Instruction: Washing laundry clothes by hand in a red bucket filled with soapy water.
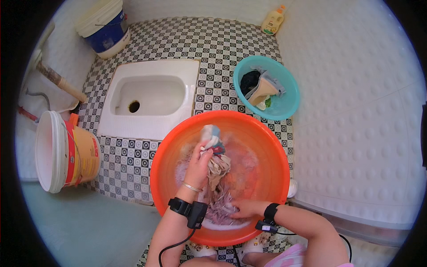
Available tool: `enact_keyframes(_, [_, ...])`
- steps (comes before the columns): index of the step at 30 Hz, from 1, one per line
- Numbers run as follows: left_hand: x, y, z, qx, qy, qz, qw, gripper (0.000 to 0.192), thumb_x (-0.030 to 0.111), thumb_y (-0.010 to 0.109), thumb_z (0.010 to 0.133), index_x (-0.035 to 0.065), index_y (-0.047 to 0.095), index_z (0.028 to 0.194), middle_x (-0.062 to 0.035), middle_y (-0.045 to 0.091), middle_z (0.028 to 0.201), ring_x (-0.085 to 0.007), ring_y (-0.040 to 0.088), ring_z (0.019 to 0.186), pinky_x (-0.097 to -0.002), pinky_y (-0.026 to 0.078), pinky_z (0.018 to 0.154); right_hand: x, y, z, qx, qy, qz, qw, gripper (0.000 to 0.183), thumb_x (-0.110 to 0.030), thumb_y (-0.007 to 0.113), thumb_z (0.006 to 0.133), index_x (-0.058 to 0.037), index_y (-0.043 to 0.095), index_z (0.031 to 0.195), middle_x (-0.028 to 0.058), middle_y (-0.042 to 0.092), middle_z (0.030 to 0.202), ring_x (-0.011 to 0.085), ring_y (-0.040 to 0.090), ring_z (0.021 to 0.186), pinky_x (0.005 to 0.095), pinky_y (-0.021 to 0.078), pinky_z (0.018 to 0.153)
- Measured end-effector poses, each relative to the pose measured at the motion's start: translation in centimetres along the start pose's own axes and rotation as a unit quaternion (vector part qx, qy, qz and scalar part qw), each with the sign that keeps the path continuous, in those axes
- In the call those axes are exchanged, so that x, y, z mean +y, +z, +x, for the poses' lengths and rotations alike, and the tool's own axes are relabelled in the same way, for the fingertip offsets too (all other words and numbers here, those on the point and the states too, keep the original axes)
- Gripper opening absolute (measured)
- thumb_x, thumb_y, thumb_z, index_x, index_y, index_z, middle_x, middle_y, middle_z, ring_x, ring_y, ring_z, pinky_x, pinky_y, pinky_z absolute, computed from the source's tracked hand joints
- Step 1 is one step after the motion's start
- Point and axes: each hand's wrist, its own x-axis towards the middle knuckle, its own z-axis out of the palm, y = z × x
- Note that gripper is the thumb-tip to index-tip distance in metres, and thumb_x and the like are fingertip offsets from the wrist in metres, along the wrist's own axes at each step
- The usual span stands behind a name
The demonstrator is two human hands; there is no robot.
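A large orange plastic basin of sudsy water stands before me. My left hand grips a bunched wet garment, beige with white, blue and red parts at its top, and raises that end above the water. Its lower end hangs down to a greyish-purple wet mass of cloth near the basin's front. My right hand reaches in over the near right rim, fingers at this cloth. Those fingers are blurred and partly hidden, so their grip is unclear. Where the garment ends and the other cloth begins cannot be made out.
Beyond the basin, a turquoise basin holds clothing, including a black piece and a beige cup-shaped one. A squat toilet is at left, with a paint bucket and a blue-white bucket. A yellow bottle stands by the wall.
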Motion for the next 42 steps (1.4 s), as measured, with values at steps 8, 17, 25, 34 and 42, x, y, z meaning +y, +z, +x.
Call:
enact_keyframes(8, [-5.8,-7.5,1.0,0.084,-0.030,0.327,0.941,0.047,0.022,0.063,0.080,0.0005,0.053,0.121,-0.0207,0.045,0.124,-0.0320,0.046,0.115,-0.0343,0.035,0.101,-2.2,-6.2,3.9,0.479,-0.059,0.091,0.871,0.059,-0.020,0.069,0.073,-0.0015,0.046,0.125,0.0239,0.058,0.112,0.0406,0.053,0.108,0.0438,0.0429,0.094])
enact_keyframes(17, [-7.3,-13.8,0.2,0.166,-0.190,0.521,0.816,0.056,0.023,0.065,0.071,-0.0004,0.054,0.121,-0.0294,0.050,0.119,-0.0392,0.048,0.114,-0.0398,0.039,0.097,-3.4,-10.2,4.1,0.272,0.097,0.037,0.957,0.026,-0.016,0.061,0.074,-0.0025,0.060,0.097,0.0230,0.058,0.108,0.0384,0.054,0.108,0.0474,0.0447,0.088])
enact_keyframes(25, [-6.9,-5.4,0.1,0.084,-0.282,0.025,0.955,0.067,0.057,0.038,0.094,0.0068,0.040,0.137,-0.0146,0.050,0.133,-0.0267,0.049,0.122,-0.0376,0.041,0.097,-3.8,-7.6,8.2,0.642,0.063,0.032,0.764,0.030,-0.026,0.063,0.076,-0.0050,0.060,0.097,0.0221,0.057,0.105,0.0383,0.052,0.105,0.0457,0.0436,0.087])
enact_keyframes(34, [-5.5,-5.6,-0.8,0.003,-0.250,-0.188,0.950,0.055,0.055,0.037,0.094,0.0110,0.054,0.122,-0.0097,0.061,0.116,-0.0232,0.061,0.100,-0.0397,0.051,0.086,-12.6,-8.1,4.2,0.478,-0.298,0.068,0.823,0.024,-0.024,0.063,0.074,-0.0007,0.061,0.082,0.0191,0.057,0.090,0.0362,0.052,0.091,0.0449,0.0429,0.081])
enact_keyframes(42, [-4.8,-6.5,0.9,0.114,-0.125,0.062,0.984,0.046,0.037,0.048,0.095,-0.0017,0.053,0.121,-0.0139,0.064,0.107,-0.0233,0.064,0.089,-0.0367,0.051,0.082,-3.7,-11.5,2.5,0.484,-0.016,-0.047,0.874,0.049,-0.040,0.060,0.081,-0.0066,0.055,0.117,0.0212,0.049,0.125,0.0371,0.043,0.120,0.0493,0.0352,0.097])
